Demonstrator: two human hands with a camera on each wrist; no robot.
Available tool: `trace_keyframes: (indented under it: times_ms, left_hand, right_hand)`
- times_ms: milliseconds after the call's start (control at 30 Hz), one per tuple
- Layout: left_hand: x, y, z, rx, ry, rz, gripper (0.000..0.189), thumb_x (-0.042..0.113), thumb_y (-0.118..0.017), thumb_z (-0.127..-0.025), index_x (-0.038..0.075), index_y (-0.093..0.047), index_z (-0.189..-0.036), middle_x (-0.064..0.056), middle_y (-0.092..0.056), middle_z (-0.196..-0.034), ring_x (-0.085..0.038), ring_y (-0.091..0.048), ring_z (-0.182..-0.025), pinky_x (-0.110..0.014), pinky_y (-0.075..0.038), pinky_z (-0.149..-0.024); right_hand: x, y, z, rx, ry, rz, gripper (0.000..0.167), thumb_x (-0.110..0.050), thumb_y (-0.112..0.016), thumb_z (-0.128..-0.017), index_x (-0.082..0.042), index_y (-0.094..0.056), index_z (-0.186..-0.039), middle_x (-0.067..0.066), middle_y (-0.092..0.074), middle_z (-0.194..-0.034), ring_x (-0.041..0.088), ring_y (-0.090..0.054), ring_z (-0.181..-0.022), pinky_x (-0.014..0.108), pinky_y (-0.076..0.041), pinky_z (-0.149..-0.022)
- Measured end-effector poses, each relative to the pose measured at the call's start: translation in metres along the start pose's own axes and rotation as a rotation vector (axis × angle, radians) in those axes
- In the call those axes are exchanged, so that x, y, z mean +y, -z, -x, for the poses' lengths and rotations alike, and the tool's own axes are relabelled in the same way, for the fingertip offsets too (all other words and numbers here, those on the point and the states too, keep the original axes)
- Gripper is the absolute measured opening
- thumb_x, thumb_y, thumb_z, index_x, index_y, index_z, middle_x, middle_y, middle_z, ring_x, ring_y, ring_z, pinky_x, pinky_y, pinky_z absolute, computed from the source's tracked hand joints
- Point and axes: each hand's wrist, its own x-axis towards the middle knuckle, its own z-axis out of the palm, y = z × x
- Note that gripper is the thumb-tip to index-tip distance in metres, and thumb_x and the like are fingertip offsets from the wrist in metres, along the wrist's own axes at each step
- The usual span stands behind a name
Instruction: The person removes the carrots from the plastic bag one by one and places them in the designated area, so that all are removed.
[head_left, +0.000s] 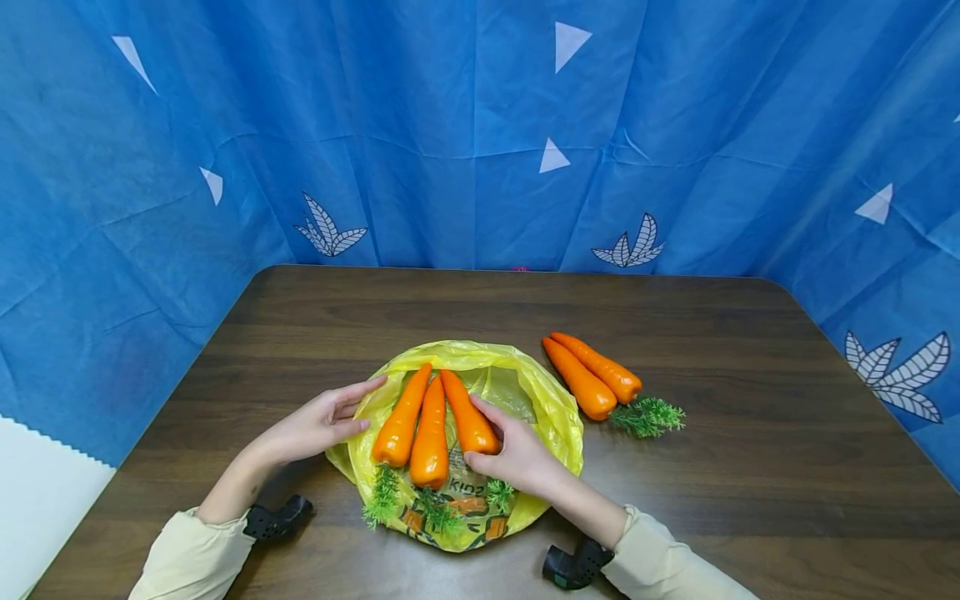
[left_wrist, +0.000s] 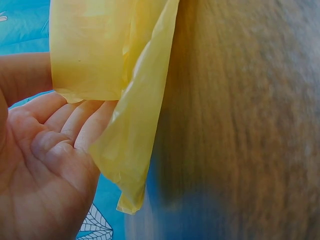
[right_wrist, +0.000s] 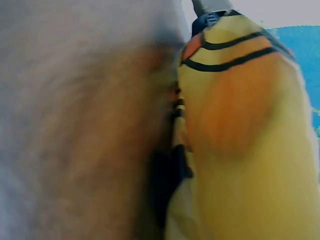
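A yellow plastic bag (head_left: 561, 417) lies opened out on the table, with three orange carrots in it, green tops toward the front. My right hand (head_left: 521, 454) holds the rightmost of these, a carrot (head_left: 467, 414), between thumb and fingers. Beside it lie the middle carrot (head_left: 430, 437) and the left carrot (head_left: 401, 421). At the bag's left rim is my left hand (head_left: 318, 423), fingers extended and thumb apart. The left wrist view shows bag plastic (left_wrist: 135, 125) covering the fingertips of that hand (left_wrist: 55, 160). In the right wrist view the bag's printed side (right_wrist: 240, 125) hides the right hand.
Two more carrots (head_left: 581, 383) with a green top (head_left: 648, 417) lie on the wooden table (head_left: 750, 467), right of the bag. A blue curtain (head_left: 450, 125) hangs behind the table. Black wrist cameras (head_left: 277, 518) sit below both wrists.
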Motion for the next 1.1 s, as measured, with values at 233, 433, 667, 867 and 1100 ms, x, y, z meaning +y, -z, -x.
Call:
trace_keyframes:
  times_ms: [233,433,667,867,1100]
  left_hand:
    - [-0.001,0.000,0.000,-0.006,0.000,0.003,0.061,-0.001,-0.049,-0.095,-0.008,-0.015,-0.145,-0.033,-0.023,-0.144,-0.037,-0.045,-0.119,-0.032,-0.049,-0.085]
    - [0.000,0.000,0.000,-0.004,0.008,0.011,0.061,-0.001,-0.049,-0.095,-0.008,-0.015,-0.146,-0.033,-0.024,-0.143,-0.032,-0.050,-0.114,-0.034,-0.050,-0.083]
    - [0.001,0.000,0.000,-0.003,0.011,0.013,0.061,-0.001,-0.049,-0.095,-0.008,-0.015,-0.145,-0.034,-0.024,-0.143,-0.032,-0.050,-0.115,-0.034,-0.050,-0.083]
    - [0.001,0.000,0.000,-0.005,0.013,0.014,0.061,0.000,-0.048,-0.095,-0.008,-0.014,-0.146,-0.033,-0.023,-0.144,-0.032,-0.050,-0.115,-0.033,-0.049,-0.084]
    - [0.001,0.000,0.001,-0.008,0.009,0.020,0.061,0.000,-0.048,-0.096,-0.008,-0.014,-0.146,-0.034,-0.023,-0.143,-0.028,-0.052,-0.113,-0.034,-0.050,-0.083]
  right_hand:
    - [-0.002,0.006,0.000,-0.044,-0.051,-0.266,0.070,-0.006,-0.066,-0.083,0.001,-0.032,-0.144,0.021,-0.043,-0.136,0.025,-0.054,-0.108,0.031,-0.049,-0.083]
    - [-0.008,0.011,0.003,-0.071,-0.096,-0.370,0.070,-0.007,-0.063,-0.083,0.003,-0.030,-0.144,0.022,-0.042,-0.137,0.024,-0.055,-0.106,0.031,-0.050,-0.081]
    - [-0.013,0.015,0.005,-0.100,-0.125,-0.426,0.069,-0.012,-0.063,-0.084,0.000,-0.032,-0.144,0.019,-0.040,-0.139,0.024,-0.051,-0.110,0.031,-0.046,-0.086]
    - [-0.017,0.019,0.007,-0.107,-0.136,-0.469,0.066,-0.015,-0.064,-0.083,-0.003,-0.037,-0.143,0.015,-0.043,-0.137,0.024,-0.048,-0.110,0.032,-0.043,-0.089]
    - [-0.020,0.025,0.008,-0.136,-0.118,-0.540,0.064,-0.017,-0.064,-0.085,-0.004,-0.038,-0.142,0.014,-0.045,-0.136,0.024,-0.047,-0.112,0.035,-0.040,-0.090]
